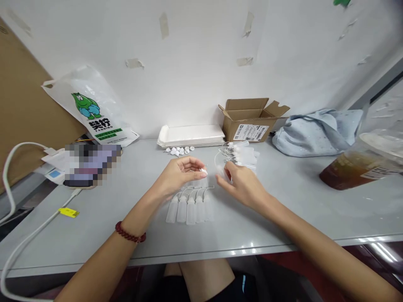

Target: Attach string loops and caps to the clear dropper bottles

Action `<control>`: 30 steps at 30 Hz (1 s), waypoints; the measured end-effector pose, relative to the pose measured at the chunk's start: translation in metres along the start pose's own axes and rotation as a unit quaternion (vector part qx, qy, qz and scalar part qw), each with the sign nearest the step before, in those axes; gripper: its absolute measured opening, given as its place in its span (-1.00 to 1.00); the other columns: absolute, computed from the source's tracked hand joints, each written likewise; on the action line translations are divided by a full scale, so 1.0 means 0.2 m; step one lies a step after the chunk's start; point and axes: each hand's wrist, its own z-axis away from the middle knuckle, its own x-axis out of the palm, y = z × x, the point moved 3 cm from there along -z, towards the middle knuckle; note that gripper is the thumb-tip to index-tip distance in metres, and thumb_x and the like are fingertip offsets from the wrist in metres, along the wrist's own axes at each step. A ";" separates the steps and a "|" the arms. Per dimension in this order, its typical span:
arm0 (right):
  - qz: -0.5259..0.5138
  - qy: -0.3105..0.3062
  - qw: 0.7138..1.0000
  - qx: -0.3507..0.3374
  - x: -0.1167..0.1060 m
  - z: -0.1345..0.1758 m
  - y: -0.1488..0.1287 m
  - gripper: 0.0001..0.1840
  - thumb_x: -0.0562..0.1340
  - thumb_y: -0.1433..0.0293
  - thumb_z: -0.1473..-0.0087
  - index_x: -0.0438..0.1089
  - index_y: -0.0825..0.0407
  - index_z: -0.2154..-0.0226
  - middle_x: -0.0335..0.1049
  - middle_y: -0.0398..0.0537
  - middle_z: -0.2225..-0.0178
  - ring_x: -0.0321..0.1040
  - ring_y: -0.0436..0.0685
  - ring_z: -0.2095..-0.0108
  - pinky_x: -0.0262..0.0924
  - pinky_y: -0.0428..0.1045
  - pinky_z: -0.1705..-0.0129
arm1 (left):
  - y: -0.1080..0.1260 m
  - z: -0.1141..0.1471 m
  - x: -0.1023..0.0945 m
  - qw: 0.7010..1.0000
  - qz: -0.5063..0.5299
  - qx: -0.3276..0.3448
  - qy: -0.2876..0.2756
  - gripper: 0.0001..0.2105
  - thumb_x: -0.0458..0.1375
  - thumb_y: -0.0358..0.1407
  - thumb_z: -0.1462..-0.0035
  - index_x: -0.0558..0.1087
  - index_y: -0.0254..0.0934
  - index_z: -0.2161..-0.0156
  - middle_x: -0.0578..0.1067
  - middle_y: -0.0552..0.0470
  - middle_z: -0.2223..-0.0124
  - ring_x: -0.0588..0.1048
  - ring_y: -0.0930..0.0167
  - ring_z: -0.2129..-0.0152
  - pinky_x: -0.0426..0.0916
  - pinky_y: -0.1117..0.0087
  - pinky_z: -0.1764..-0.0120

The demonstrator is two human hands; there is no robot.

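Note:
My left hand pinches a small white cap between thumb and fingers, above the near bottles. Just to its right, my right hand is curled, thumb and forefinger around a translucent squeeze bottle that is blurred and partly hidden. A thin bent tube shows above that bottle. Below the hands lies a row of several clear squeeze bottles, their bent nozzles pointing away from me. More bottles with bent tubes are heaped behind my right hand. A small pile of white caps lies beyond my left hand.
White stacked trays and an open cardboard box stand against the wall. On the right are a blue fabric bag and a drink cup. A plastic bag, a phone and a white cable occupy the left.

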 end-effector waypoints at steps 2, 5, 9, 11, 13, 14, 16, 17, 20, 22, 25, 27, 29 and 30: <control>-0.009 0.020 1.000 -0.017 0.02 0.00 0.00 -0.77 0.09 0.24 -0.15 0.19 0.05 0.42 0.25 -0.13 0.56 0.09 0.00 0.60 -0.13 -0.08 0.52 | 0.01 0.01 0.02 1.000 0.009 0.011 0.001 -0.76 0.37 -0.26 0.14 0.48 -0.27 0.33 0.53 0.04 0.28 0.49 0.42 0.30 0.37 0.34 0.16; -0.008 0.059 0.997 -0.058 0.05 0.00 0.00 -0.78 0.10 0.25 -0.15 0.19 0.06 0.40 0.29 -0.09 0.50 0.12 0.01 0.58 -0.13 -0.09 0.53 | 0.04 0.02 0.05 0.998 -0.005 0.047 0.037 -0.81 0.35 -0.27 0.10 0.48 -0.30 0.37 0.53 0.04 0.31 0.50 0.41 0.31 0.39 0.34 0.16; 0.021 0.131 0.982 -0.132 0.07 0.03 -0.01 -0.78 0.06 0.26 -0.19 0.20 0.06 0.39 0.31 -0.01 0.45 0.17 0.04 0.52 -0.14 -0.08 0.54 | 0.04 0.02 0.06 0.995 -0.012 0.067 0.072 -0.84 0.33 -0.31 0.09 0.47 -0.31 0.39 0.53 0.04 0.34 0.50 0.41 0.33 0.41 0.33 0.16; 0.035 0.151 0.975 -0.156 0.07 0.04 -0.03 -0.76 0.04 0.27 -0.21 0.21 0.06 0.40 0.33 0.03 0.44 0.20 0.06 0.49 -0.12 -0.07 0.54 | 0.03 0.02 0.07 0.995 -0.009 0.059 0.075 -0.83 0.33 -0.30 0.10 0.47 -0.32 0.39 0.53 0.04 0.35 0.51 0.40 0.34 0.42 0.32 0.17; 0.046 0.150 0.974 -0.162 0.08 0.04 -0.04 -0.75 0.02 0.28 -0.23 0.23 0.06 0.41 0.35 0.05 0.43 0.22 0.06 0.48 -0.11 -0.06 0.53 | 0.03 0.02 0.06 0.997 -0.011 0.043 0.067 -0.82 0.33 -0.29 0.11 0.46 -0.32 0.40 0.53 0.04 0.37 0.51 0.40 0.36 0.42 0.31 0.20; 0.049 0.144 0.975 -0.159 0.08 0.05 -0.04 -0.74 0.02 0.28 -0.23 0.24 0.06 0.41 0.36 0.05 0.42 0.23 0.06 0.47 -0.10 -0.06 0.53 | 0.03 0.02 0.06 0.997 -0.015 0.035 0.060 -0.81 0.33 -0.28 0.12 0.46 -0.32 0.40 0.53 0.04 0.38 0.51 0.39 0.37 0.43 0.31 0.21; 0.041 0.140 0.978 -0.151 0.09 0.05 -0.04 -0.74 0.02 0.27 -0.23 0.25 0.06 0.40 0.37 0.06 0.40 0.23 0.05 0.47 -0.08 -0.06 0.52 | 0.03 0.02 0.06 0.998 -0.027 0.024 0.050 -0.81 0.33 -0.27 0.11 0.46 -0.32 0.41 0.52 0.05 0.41 0.51 0.40 0.40 0.43 0.32 0.25; 0.025 0.141 0.979 -0.147 0.09 0.05 -0.04 -0.75 0.03 0.27 -0.23 0.25 0.06 0.39 0.38 0.05 0.39 0.22 0.04 0.48 -0.06 -0.06 0.51 | 0.04 0.02 0.06 0.998 -0.032 0.023 0.048 -0.81 0.32 -0.26 0.11 0.46 -0.32 0.42 0.52 0.05 0.41 0.51 0.40 0.41 0.43 0.33 0.26; -0.055 0.144 0.979 -0.131 0.10 0.05 -0.02 -0.79 0.10 0.25 -0.19 0.25 0.06 0.36 0.37 -0.01 0.44 0.16 -0.01 0.55 0.01 -0.07 0.50 | 0.04 0.03 0.07 0.997 -0.040 0.044 0.057 -0.83 0.31 -0.28 0.09 0.46 -0.32 0.39 0.53 0.04 0.38 0.50 0.39 0.38 0.42 0.34 0.26; -0.113 0.133 0.978 -0.113 0.09 0.04 -0.02 -0.78 0.14 0.23 -0.15 0.24 0.05 0.38 0.31 -0.10 0.52 0.12 -0.04 0.60 0.01 -0.08 0.51 | 0.04 0.03 0.08 0.993 -0.058 0.070 0.069 -0.87 0.28 -0.31 0.05 0.46 -0.31 0.38 0.52 0.04 0.36 0.50 0.39 0.35 0.40 0.34 0.24; -0.189 0.104 0.972 -0.088 0.08 0.04 -0.02 -0.75 0.20 0.21 -0.10 0.25 0.05 0.43 0.21 -0.20 0.61 0.10 -0.06 0.63 0.01 -0.09 0.53 | 0.05 0.04 0.08 0.983 -0.126 0.108 0.082 -0.94 0.24 -0.33 0.01 0.47 -0.27 0.39 0.52 0.05 0.34 0.47 0.39 0.33 0.36 0.33 0.20; -0.245 0.086 0.963 -0.073 0.06 0.04 -0.02 -0.72 0.24 0.20 -0.06 0.26 0.06 0.45 0.17 -0.23 0.64 0.08 -0.06 0.62 0.02 -0.09 0.54 | 0.06 0.04 0.08 0.973 -0.171 0.125 0.090 -0.95 0.24 -0.33 0.00 0.48 -0.25 0.39 0.53 0.07 0.32 0.45 0.38 0.31 0.33 0.33 0.20; -0.329 0.043 0.942 -0.050 0.05 0.03 -0.01 -0.70 0.27 0.17 -0.04 0.29 0.07 0.46 0.20 -0.22 0.63 0.08 -0.07 0.62 0.01 -0.09 0.56 | 0.07 0.06 0.07 0.965 -0.195 0.144 0.099 -0.94 0.25 -0.31 0.01 0.49 -0.22 0.37 0.53 0.07 0.30 0.44 0.36 0.28 0.32 0.33 0.20; -0.382 0.005 0.923 -0.038 0.05 0.03 0.00 -0.69 0.27 0.16 -0.04 0.30 0.08 0.45 0.25 -0.20 0.60 0.08 -0.08 0.62 0.01 -0.10 0.57 | 0.08 0.06 0.07 0.962 -0.199 0.155 0.104 -0.93 0.25 -0.29 0.00 0.50 -0.22 0.36 0.53 0.07 0.29 0.44 0.36 0.26 0.32 0.32 0.18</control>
